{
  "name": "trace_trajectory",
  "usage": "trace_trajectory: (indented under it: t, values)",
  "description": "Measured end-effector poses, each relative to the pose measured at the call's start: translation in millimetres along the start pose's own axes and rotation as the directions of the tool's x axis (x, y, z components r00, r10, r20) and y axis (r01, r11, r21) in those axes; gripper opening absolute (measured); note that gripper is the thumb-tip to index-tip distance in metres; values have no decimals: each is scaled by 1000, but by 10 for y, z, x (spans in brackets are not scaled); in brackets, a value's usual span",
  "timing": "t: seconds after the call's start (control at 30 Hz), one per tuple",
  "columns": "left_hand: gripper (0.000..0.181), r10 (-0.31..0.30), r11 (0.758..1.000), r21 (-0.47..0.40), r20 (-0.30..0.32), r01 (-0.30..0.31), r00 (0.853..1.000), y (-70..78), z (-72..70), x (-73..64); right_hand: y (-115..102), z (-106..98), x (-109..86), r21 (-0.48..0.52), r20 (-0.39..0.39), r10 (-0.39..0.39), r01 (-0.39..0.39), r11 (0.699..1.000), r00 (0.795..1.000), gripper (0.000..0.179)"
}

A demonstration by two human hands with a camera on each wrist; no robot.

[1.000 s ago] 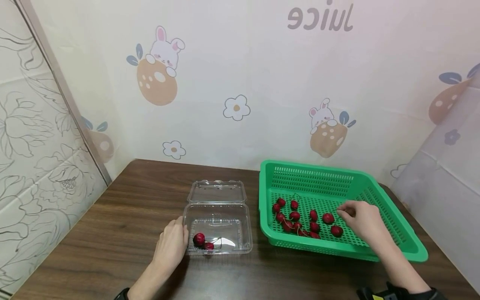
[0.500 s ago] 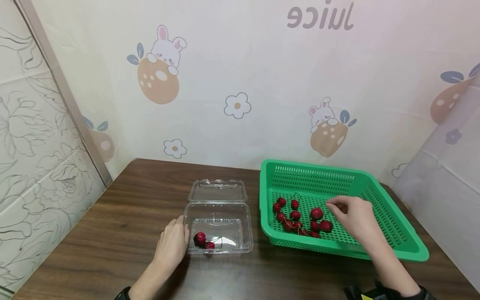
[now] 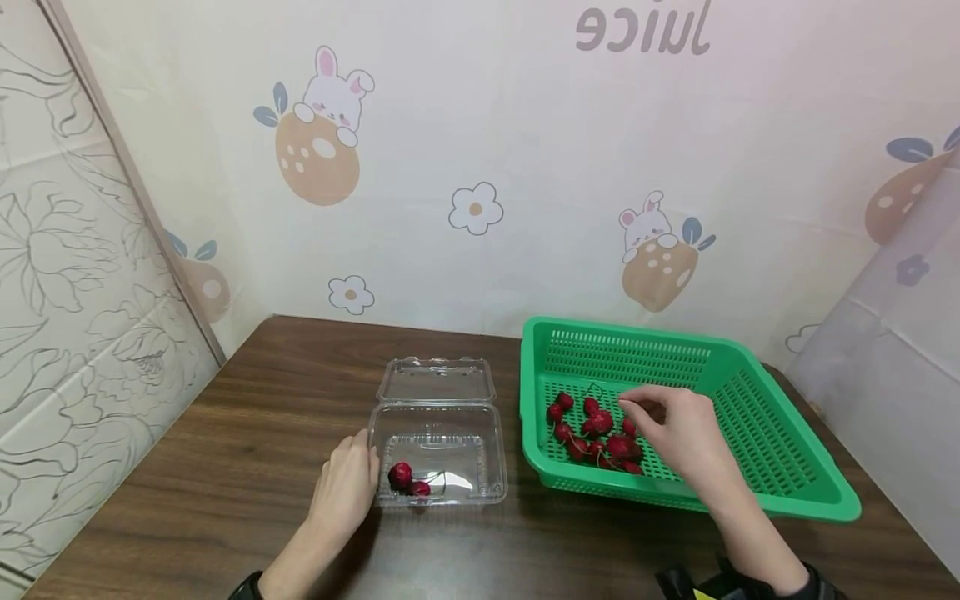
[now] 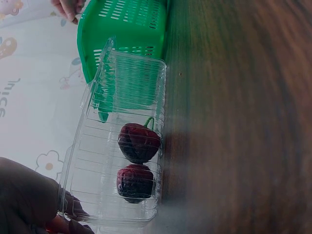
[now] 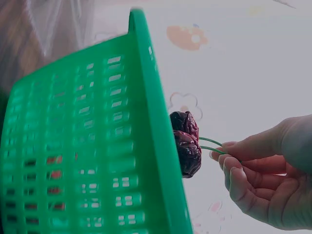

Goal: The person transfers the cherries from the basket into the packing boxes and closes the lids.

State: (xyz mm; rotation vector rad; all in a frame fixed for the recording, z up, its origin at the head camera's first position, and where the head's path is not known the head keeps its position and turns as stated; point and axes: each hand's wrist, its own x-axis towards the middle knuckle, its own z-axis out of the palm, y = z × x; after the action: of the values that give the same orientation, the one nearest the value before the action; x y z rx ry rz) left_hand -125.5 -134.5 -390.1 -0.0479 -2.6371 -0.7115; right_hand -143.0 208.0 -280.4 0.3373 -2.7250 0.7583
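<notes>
The right hand (image 3: 681, 432) is pinching two cherries (image 5: 188, 155) by their stems over the green basket (image 3: 622, 352); left of it, the left hand (image 3: 343, 485) is gripping a clear box (image 3: 491, 450). A brown surface (image 3: 277, 417) is stretching beneath the basket, a rabbit-printed wall (image 3: 540, 208) behind.

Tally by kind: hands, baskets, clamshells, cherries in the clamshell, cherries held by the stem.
Hands: 2 (left hand, right hand)
Green plastic basket: 1
Clear plastic clamshell: 1
Clamshell cherries: 2
Stem-held cherries: 2
Total: 8
</notes>
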Motion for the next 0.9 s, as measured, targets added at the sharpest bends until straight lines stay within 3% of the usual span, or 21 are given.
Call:
trace_trajectory:
  t: [0.67,0.9]
  values:
    - [7,-26,1000,-6,25,26,999,1,-6,12,-566,307,125,157,-3,-104,103,982,995,9]
    - [7,-22,1000,-3,21,22,1000,-6,11,12,-724,486,154,207,53,-93,80,975,994,7]
